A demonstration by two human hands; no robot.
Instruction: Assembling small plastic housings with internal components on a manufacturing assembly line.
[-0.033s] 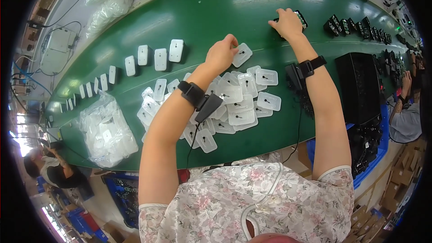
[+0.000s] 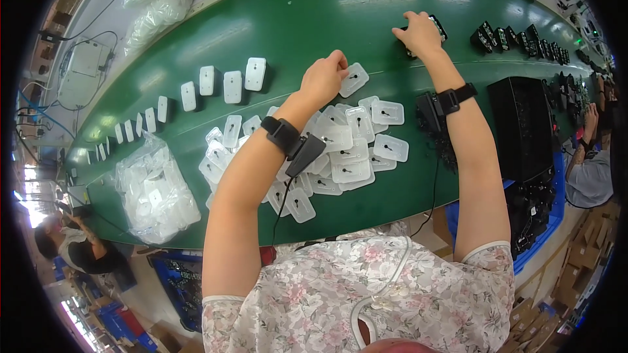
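Observation:
My left hand [image 2: 322,80] is closed, its fingertips pinching the edge of a translucent white plastic cover [image 2: 355,81] with a small black piece on it. Farther right, my right hand [image 2: 420,36] reaches over a black housing [image 2: 439,25] that shows a circuit board, thumb and fingers around its sides. The palm hides most of that housing. Between my forearms lies a loose heap of similar covers [image 2: 350,171], many with a small black piece.
White boxy units [image 2: 256,74] stand in a line toward the left. A clear bag [image 2: 157,189] of white parts lies near the left edge. Black housings [image 2: 484,37] are lined up at right, beyond a large black bin [image 2: 520,127]. People sit at both sides.
My left hand and the cover have shifted very slightly to the right. My right hand stays over the black housing, with barely any movement.

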